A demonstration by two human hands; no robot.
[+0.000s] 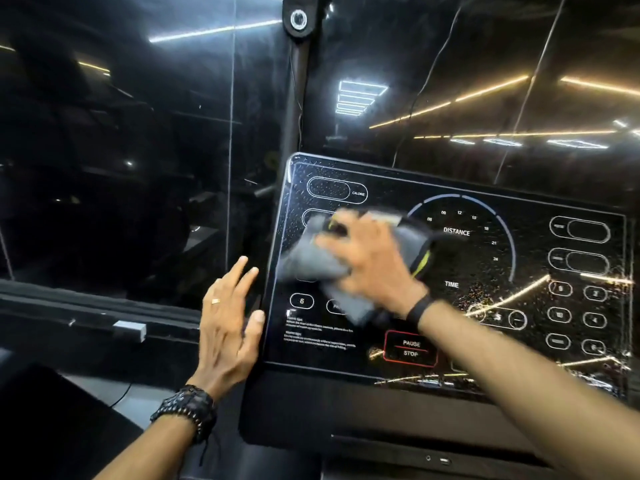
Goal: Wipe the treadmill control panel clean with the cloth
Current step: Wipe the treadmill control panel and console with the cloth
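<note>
The treadmill control panel (460, 271) is a glossy black touch surface with white markings such as DISTANCE, TIME and a red PAUSE/STOP box, speckled with droplets. A grey cloth (311, 261) with a yellow-green trim lies pressed flat on the panel's left-centre part. My right hand (370, 261) is spread on top of the cloth, blurred by motion, and holds it against the surface. My left hand (230, 320) rests with fingers apart at the panel's left edge, thumb touching the rim, holding nothing.
Dark glass walls behind the panel reflect ceiling light strips. A black post (298, 81) with a round fitting rises behind the panel. A dark ledge (86, 317) with a small grey block runs on the left. Below the panel is a black console shelf (381, 427).
</note>
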